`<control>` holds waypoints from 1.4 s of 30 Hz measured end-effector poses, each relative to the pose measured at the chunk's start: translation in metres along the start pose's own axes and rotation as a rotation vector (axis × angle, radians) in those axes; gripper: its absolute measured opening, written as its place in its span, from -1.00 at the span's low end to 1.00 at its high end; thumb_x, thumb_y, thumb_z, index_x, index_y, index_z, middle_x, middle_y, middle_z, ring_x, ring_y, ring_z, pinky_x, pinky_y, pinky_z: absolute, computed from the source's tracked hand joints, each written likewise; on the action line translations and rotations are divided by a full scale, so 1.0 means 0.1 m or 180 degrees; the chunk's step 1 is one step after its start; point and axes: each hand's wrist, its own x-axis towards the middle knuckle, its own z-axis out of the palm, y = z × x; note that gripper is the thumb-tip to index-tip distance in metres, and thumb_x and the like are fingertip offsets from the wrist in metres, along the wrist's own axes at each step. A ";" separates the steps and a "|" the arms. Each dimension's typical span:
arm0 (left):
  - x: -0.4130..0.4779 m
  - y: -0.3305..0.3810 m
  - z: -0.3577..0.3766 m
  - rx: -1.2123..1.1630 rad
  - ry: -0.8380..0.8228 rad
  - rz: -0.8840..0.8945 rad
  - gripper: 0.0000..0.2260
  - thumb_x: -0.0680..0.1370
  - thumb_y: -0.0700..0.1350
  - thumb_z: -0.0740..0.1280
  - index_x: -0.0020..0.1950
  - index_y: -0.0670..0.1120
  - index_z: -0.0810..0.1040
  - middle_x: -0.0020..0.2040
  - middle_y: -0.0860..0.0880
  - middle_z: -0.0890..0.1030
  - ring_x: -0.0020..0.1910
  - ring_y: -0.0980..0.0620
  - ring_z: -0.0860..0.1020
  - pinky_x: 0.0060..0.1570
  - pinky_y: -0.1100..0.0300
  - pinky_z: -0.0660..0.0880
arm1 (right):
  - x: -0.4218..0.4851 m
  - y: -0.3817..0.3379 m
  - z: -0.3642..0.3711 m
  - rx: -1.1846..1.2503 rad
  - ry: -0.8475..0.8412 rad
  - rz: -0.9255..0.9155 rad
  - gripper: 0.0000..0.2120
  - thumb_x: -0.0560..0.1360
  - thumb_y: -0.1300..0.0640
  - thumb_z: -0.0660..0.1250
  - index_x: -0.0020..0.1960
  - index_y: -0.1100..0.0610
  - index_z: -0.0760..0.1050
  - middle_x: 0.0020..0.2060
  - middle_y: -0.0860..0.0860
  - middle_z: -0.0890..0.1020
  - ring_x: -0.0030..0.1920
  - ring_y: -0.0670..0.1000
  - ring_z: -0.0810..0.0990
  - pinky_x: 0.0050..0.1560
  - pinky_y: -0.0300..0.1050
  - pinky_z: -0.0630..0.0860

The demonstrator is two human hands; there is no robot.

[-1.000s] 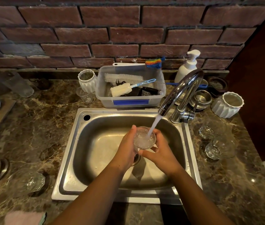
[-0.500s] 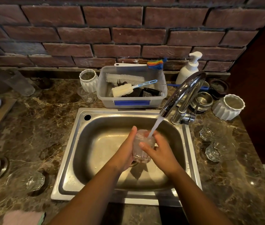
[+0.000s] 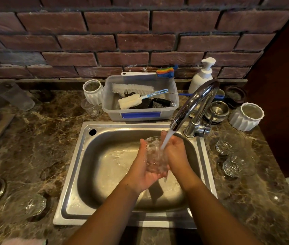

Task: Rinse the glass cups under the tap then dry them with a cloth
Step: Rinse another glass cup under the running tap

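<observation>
I hold one clear cut-glass cup point(image 3: 155, 154) between my two hands, over the basin of the stainless steel sink point(image 3: 73, 174). My left hand point(image 3: 142, 171) carries it from below and from the left side, with the fingers curled around its wall. My right hand point(image 3: 178, 153) closes on it from the right side. So the grip of both hands is closed on this cup, and the cup seems tilted, with its mouth toward the far side. The stream of water point(image 3: 165, 140) from the curved chrome tap point(image 3: 193, 106) falls on the cup and on my fingers.

I judge that the task is in its first half. This cup is in the rinse now and it is not dried. On the brown marble tabletop point(image 3: 34, 147), to the right of the sink, there are two more faceted glass cups point(image 3: 228, 144) close to each other. One further faceted glass cup point(image 3: 32, 204) is at the left of the sink. I cannot tell which of them are already rinsed or dried. The pink fluffy cloth point(image 3: 25, 242) lies at the near left edge of the tabletop and no hand touches it, so the drying of this cup is not yet begun. What is left, at the least, is to finish this rinse, take the cloth and wipe the cup, then perhaps the others.
</observation>
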 end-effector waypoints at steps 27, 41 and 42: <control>-0.09 0.03 0.16 0.1397 0.0219 0.0301 -0.45 0.57 0.39 0.11 0.12 0.03 0.69 0.03 -0.13 0.71 0.01 -0.15 0.65 0.27 -0.17 0.53 | -0.05 -0.14 0.02 -0.1884 0.0343 -0.0777 -0.74 0.60 -0.11 0.28 -0.13 0.05 0.54 -0.35 -0.12 0.52 -0.18 0.01 0.61 -0.12 -0.16 0.46; -0.12 0.09 0.24 0.1666 0.0365 0.0262 -0.54 0.59 0.39 0.06 0.08 0.08 0.54 0.01 -0.09 0.67 -0.07 -0.13 0.68 0.10 -0.12 0.65 | 0.01 -0.18 0.02 -0.2118 0.0219 -0.0494 -0.74 0.62 -0.14 0.23 -0.06 0.04 0.51 -0.32 -0.06 0.53 -0.19 -0.01 0.59 -0.07 -0.12 0.50; -0.11 0.08 0.27 0.1670 0.0486 0.0226 -0.49 0.57 0.41 0.07 0.05 0.04 0.57 0.02 -0.11 0.66 -0.04 -0.15 0.68 0.14 -0.13 0.63 | -0.02 -0.19 0.03 -0.2137 0.0273 -0.0539 -0.73 0.61 -0.16 0.22 -0.07 0.03 0.47 -0.33 -0.06 0.50 -0.21 -0.01 0.56 -0.09 -0.14 0.47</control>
